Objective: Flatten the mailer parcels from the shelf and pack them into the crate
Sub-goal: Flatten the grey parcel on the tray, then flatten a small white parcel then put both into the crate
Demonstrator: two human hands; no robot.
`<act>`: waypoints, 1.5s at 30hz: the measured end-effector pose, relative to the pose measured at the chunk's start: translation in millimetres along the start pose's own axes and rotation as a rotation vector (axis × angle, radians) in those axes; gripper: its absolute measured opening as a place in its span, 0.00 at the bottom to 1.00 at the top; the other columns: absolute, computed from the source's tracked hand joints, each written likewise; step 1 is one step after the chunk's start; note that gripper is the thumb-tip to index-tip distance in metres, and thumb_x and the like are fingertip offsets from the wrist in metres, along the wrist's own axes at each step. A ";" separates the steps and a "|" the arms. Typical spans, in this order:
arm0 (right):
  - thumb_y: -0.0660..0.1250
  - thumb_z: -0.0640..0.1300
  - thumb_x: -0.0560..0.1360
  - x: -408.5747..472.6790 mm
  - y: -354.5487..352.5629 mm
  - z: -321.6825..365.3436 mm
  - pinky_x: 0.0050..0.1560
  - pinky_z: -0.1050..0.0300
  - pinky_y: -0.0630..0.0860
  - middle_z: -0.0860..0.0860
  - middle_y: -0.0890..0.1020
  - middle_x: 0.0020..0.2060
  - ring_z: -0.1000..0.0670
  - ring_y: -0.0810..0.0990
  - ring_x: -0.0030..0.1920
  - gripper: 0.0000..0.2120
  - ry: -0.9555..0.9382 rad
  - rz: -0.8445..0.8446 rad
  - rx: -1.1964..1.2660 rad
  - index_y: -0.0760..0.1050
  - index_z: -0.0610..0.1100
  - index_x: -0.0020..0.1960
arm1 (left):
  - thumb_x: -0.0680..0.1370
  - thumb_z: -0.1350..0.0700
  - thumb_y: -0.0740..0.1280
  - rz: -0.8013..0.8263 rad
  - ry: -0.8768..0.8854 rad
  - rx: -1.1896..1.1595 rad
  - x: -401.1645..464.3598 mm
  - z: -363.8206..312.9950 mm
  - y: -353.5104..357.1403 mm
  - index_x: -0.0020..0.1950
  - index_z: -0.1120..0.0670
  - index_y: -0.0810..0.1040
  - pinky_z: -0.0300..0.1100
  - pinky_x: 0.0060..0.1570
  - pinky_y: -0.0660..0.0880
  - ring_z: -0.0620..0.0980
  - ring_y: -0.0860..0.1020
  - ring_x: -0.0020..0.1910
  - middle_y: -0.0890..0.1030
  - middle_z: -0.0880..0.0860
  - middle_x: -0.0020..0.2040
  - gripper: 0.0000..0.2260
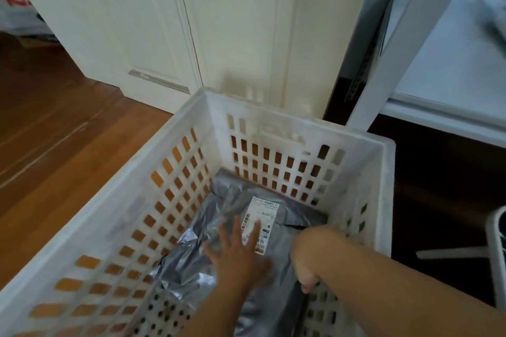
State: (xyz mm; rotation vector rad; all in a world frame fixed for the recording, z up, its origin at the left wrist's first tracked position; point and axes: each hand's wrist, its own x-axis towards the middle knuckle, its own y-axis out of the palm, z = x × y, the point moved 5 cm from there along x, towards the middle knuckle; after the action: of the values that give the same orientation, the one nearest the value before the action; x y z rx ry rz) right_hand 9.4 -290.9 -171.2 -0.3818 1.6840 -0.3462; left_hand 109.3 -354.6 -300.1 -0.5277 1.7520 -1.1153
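Left hand point(235, 254) fingers spread flat, pressing grey mailer parcel point(219, 227) on crate point(383, 200) floor. Right hand point(306, 262) fingers hidden below wrist, grip unclear. Risk: trapped air springing parcel back up beside fingertips; label point(260, 224) creasing underneath.

- White slatted plastic crate point(175, 178) on a brown wooden floor point(54, 128).
- Left hand point(238, 252) presses flat on a crumpled grey plastic mailer parcel point(191, 265) inside.
- Right hand point(304, 262) curls downward, its fingers hidden.

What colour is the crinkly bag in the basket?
Shiny silver-grey, with a white shipping label. The mailer parcel shows best in the head view.
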 end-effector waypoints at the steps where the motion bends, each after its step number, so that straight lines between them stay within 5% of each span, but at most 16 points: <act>1: 0.60 0.48 0.80 0.2 -0.8 0.4 0.64 0.38 0.67 0.41 0.71 0.66 0.38 0.69 0.65 0.22 -0.005 -0.012 0.008 0.65 0.40 0.71 | 0.72 0.29 0.57 0.135 -0.008 -0.025 0.4 -4.6 12.8 0.74 0.36 0.36 0.74 0.66 0.42 0.61 0.30 0.73 0.30 0.50 0.76 0.40; 5: 0.60 0.48 0.79 1.1 -2.9 -1.6 0.64 0.41 0.67 0.40 0.72 0.62 0.39 0.71 0.63 0.23 0.009 -0.026 0.074 0.65 0.39 0.70 | 0.65 0.27 0.65 0.296 -0.005 0.040 -3.5 -10.9 33.4 0.74 0.34 0.36 0.76 0.63 0.47 0.61 0.32 0.74 0.30 0.49 0.76 0.48; 8: 0.59 0.43 0.79 -2.1 -10.4 -6.7 0.61 0.45 0.70 0.43 0.72 0.43 0.44 0.70 0.50 0.17 -0.003 -0.147 0.124 0.69 0.38 0.66 | 0.67 0.29 0.65 0.272 0.005 0.067 2.6 -6.3 27.5 0.74 0.35 0.38 0.75 0.65 0.51 0.61 0.36 0.76 0.33 0.49 0.77 0.47; 10: 0.58 0.41 0.80 -8.8 -18.0 -8.3 0.57 0.49 0.71 0.44 0.75 0.49 0.45 0.72 0.50 0.15 -0.019 -0.288 0.147 0.71 0.39 0.64 | 0.71 0.33 0.66 0.265 -0.005 0.081 1.6 -4.8 14.2 0.76 0.37 0.41 0.69 0.67 0.56 0.60 0.42 0.76 0.37 0.50 0.78 0.43; 15: 0.58 0.47 0.80 -60.9 -40.1 -30.5 0.57 0.50 0.69 0.45 0.75 0.59 0.44 0.73 0.58 0.15 -0.053 -0.799 0.291 0.71 0.44 0.65 | 0.78 0.47 0.63 -0.091 -0.003 -0.126 -24.5 -20.8 -83.1 0.75 0.50 0.60 0.47 0.66 0.68 0.53 0.66 0.70 0.59 0.54 0.76 0.27; 19: 0.57 0.47 0.80 -137.0 -25.6 -86.6 0.62 0.51 0.68 0.48 0.74 0.62 0.46 0.68 0.63 0.16 0.024 -1.108 0.346 0.73 0.44 0.64 | 0.78 0.52 0.63 -0.468 0.048 -0.316 -68.2 -53.1 -190.4 0.65 0.55 0.74 0.46 0.56 0.72 0.53 0.75 0.59 0.75 0.55 0.63 0.16; 24: 0.67 0.49 0.75 -240.7 64.3 -185.6 0.53 0.51 0.74 0.48 0.81 0.50 0.45 0.77 0.54 0.11 0.326 -1.375 0.524 0.82 0.44 0.51 | 0.78 0.50 0.65 -0.602 0.234 -0.354 -138.7 -146.4 -268.8 0.63 0.55 0.76 0.46 0.53 0.74 0.53 0.78 0.53 0.76 0.54 0.60 0.16; 28: 0.61 0.54 0.78 -297.6 153.5 -255.0 0.55 0.56 0.72 0.52 0.79 0.52 0.50 0.73 0.56 0.13 0.651 -1.286 0.650 0.80 0.48 0.55 | 0.73 0.51 0.71 -0.428 0.351 -0.632 -173.6 -249.4 -279.9 0.50 0.55 0.81 0.41 0.51 0.74 0.52 0.80 0.48 0.83 0.52 0.48 0.10; 30: 0.61 0.54 0.78 -313.2 185.0 -275.9 0.54 0.56 0.73 0.53 0.79 0.51 0.50 0.73 0.55 0.13 0.734 -1.277 0.656 0.80 0.49 0.53 | 0.70 0.50 0.74 -0.259 0.350 -0.840 -180.3 -295.5 -272.7 0.47 0.55 0.80 0.48 0.54 0.77 0.54 0.82 0.47 0.83 0.55 0.45 0.11; 33: 0.76 0.50 0.67 -328.0 219.2 -303.0 0.45 0.50 0.78 0.46 0.82 0.50 0.42 0.79 0.53 0.08 0.836 -1.279 0.665 0.84 0.47 0.43 | 0.70 0.48 0.74 -0.230 0.387 -0.908 -189.4 -361.8 -265.4 0.41 0.51 0.78 0.52 0.54 0.77 0.54 0.81 0.48 0.83 0.54 0.45 0.09; 36: 0.83 0.49 0.55 -323.6 245.2 -331.1 0.46 0.40 0.78 0.40 0.81 0.55 0.36 0.79 0.57 0.15 0.925 -1.211 0.575 0.85 0.49 0.40 | 0.71 0.50 0.74 -0.117 0.497 -0.973 -203.0 -426.2 -251.3 0.45 0.52 0.79 0.53 0.54 0.77 0.53 0.81 0.45 0.82 0.53 0.43 0.09; 39: 0.76 0.54 0.66 -315.0 253.6 -353.6 0.64 0.36 0.68 0.45 0.71 0.70 0.37 0.66 0.71 0.20 0.907 -1.105 0.498 0.81 0.51 0.56 | 0.74 0.51 0.72 0.044 0.524 -1.044 -209.3 -477.7 -230.2 0.48 0.54 0.79 0.52 0.56 0.78 0.52 0.82 0.45 0.82 0.52 0.43 0.09; 42: 0.57 0.51 0.80 -309.8 254.9 -376.2 0.74 0.43 0.46 0.53 0.54 0.77 0.47 0.46 0.77 0.23 0.885 -1.067 0.544 0.63 0.46 0.73 | 0.74 0.48 0.71 0.138 0.477 -1.084 -206.8 -503.8 -211.6 0.51 0.55 0.79 0.50 0.59 0.76 0.50 0.81 0.49 0.81 0.52 0.46 0.13; 45: 0.66 0.44 0.76 -333.2 247.4 -382.6 0.67 0.40 0.61 0.49 0.70 0.70 0.46 0.68 0.70 0.16 0.857 -1.361 0.561 0.75 0.42 0.63 | 0.74 0.39 0.67 0.222 0.440 -1.140 -215.3 -518.1 -203.7 0.54 0.55 0.77 0.47 0.58 0.76 0.48 0.79 0.50 0.80 0.52 0.50 0.21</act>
State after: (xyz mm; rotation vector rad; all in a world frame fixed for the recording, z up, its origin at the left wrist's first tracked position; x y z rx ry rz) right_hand -338.1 81.8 71.7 -1.0058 1.7497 -2.1657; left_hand -278.7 -60.6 45.4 -0.7449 2.6911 0.0480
